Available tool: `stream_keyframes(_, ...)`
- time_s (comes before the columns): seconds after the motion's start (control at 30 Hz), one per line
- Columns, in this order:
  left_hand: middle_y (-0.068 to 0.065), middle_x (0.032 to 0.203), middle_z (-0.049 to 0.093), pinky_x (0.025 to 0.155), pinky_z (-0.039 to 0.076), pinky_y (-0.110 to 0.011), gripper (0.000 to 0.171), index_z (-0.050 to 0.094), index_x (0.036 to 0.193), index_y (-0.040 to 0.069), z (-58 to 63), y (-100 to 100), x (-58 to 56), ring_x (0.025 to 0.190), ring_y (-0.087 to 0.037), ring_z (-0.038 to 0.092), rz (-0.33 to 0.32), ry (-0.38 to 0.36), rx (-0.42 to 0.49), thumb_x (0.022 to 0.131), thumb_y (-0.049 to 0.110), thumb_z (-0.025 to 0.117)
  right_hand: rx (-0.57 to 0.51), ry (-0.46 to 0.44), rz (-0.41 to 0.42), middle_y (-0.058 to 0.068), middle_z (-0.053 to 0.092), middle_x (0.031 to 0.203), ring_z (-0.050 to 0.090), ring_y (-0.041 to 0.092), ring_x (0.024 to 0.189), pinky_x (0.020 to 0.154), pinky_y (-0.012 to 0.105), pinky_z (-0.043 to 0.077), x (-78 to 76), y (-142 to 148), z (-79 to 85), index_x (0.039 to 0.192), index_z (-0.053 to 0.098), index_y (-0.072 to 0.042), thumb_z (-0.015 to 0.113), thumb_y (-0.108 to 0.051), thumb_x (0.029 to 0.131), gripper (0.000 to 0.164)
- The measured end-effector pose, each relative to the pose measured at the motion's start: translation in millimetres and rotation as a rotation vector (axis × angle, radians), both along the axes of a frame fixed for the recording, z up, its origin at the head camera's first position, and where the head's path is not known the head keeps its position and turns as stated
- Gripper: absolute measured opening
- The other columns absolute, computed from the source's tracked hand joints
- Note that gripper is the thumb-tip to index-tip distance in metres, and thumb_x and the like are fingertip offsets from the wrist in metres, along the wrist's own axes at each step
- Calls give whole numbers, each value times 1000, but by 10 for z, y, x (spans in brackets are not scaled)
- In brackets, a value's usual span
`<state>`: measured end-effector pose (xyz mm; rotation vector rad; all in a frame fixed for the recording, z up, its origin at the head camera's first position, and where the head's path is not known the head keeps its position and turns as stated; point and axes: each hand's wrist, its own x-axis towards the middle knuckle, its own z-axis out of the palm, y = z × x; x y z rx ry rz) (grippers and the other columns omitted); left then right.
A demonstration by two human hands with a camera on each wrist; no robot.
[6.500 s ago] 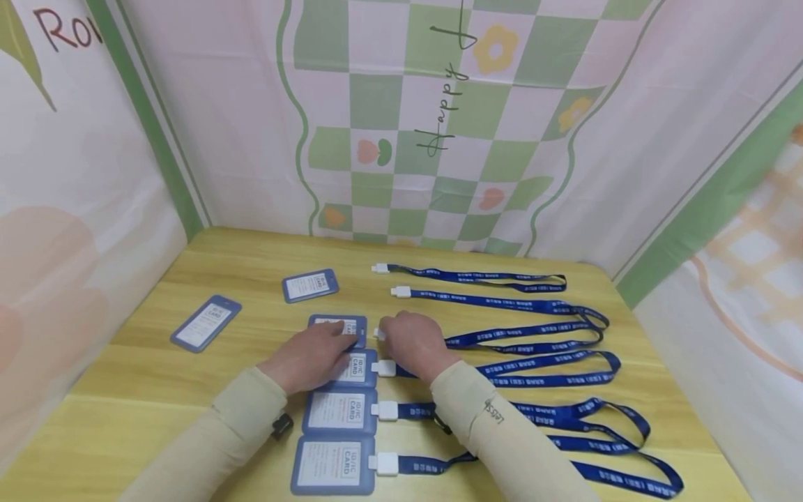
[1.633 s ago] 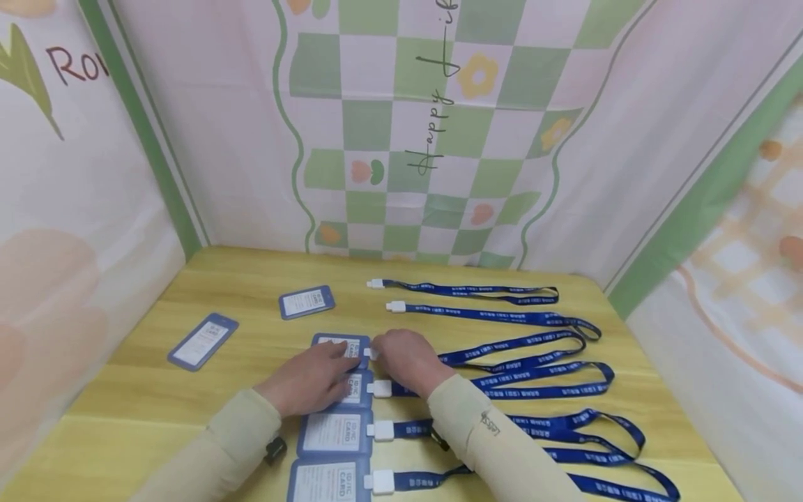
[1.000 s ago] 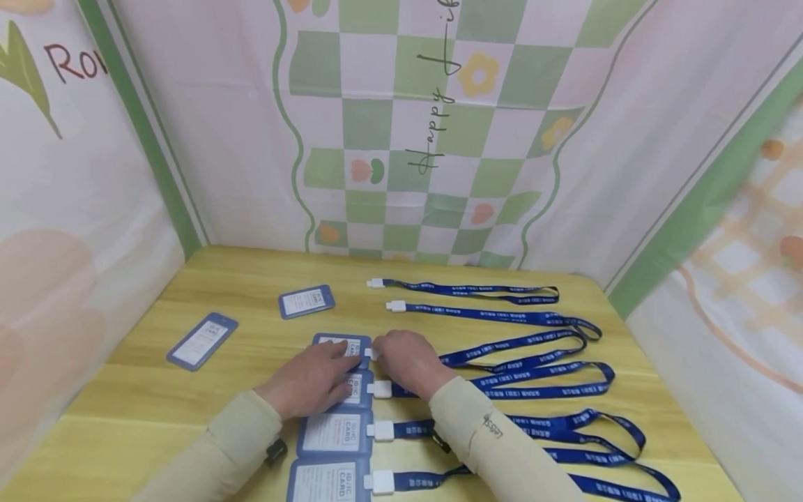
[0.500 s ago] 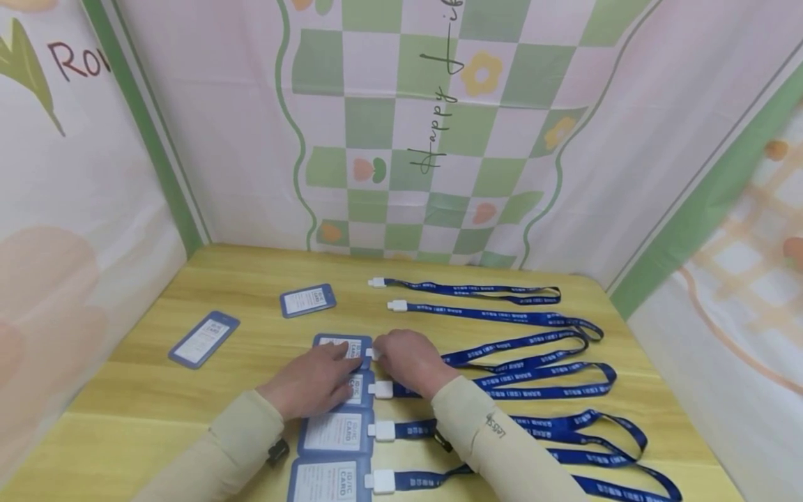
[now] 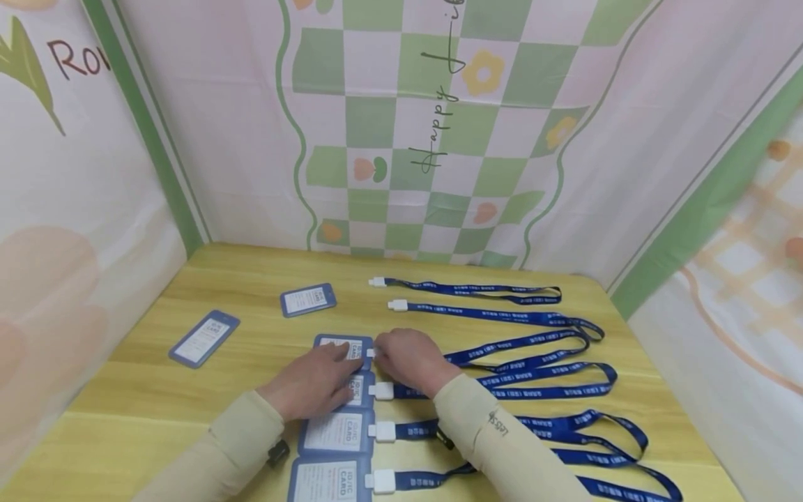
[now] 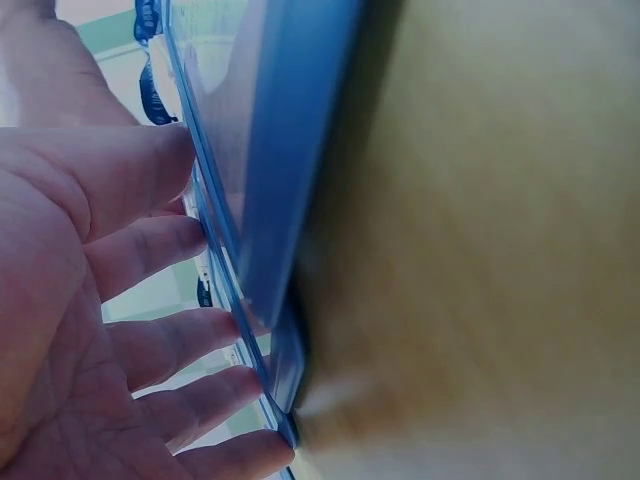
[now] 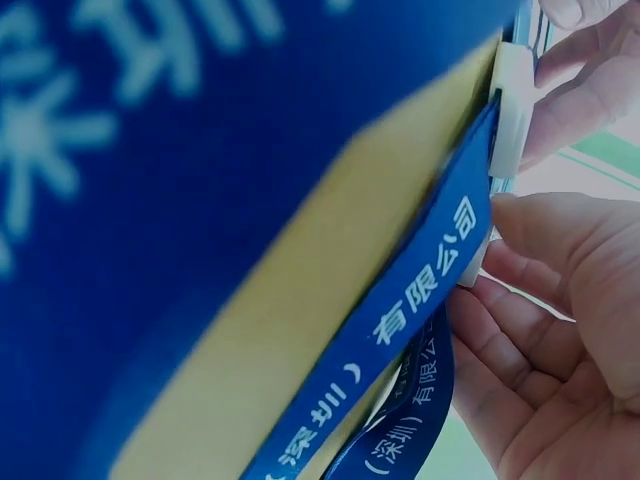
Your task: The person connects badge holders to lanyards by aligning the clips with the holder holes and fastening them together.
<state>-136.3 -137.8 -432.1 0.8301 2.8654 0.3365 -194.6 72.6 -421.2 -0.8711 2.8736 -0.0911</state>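
My left hand (image 5: 310, 382) lies over the two farthest ID card holders of a column, its fingertips on the blue-rimmed top card holder (image 5: 359, 346). In the left wrist view its fingers (image 6: 170, 345) reach out fairly straight against the holders' edges. My right hand (image 5: 410, 359) pinches the white clip (image 7: 478, 262) of a blue lanyard between thumb and fingers. The clip's tip meets the slotted right edge of that top holder; whether it passes through the slot cannot be made out. Below, the other holders, such as the nearest card holder (image 5: 329, 481), have white clips (image 5: 380, 481) at their slots.
Two separate card holders lie at the left: one card holder (image 5: 204, 339) tilted, another card holder (image 5: 308, 300) farther back. Two lanyards, a back lanyard (image 5: 473, 289) and one lanyard (image 5: 483, 314) before it, lie without holders. Printed curtains (image 5: 238, 139) surround the wooden table (image 5: 125, 411).
Since the oldest frame, the right hand has brought the white clip left, up to the top holder's slot edge. Over the last second or so both hands have stayed nearly still.
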Motion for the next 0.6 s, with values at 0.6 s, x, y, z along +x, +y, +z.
stream_keyframes(0.6,-21,158,48,121,41,-56,55,55,152,17,-8,-12,10,145,-39,47,-6,-9,1,102,39,63,-96,69,-83,4,76,121,71,23,111,98,41,60,-207,80,42,128,72,-15,62,-33,105,31)
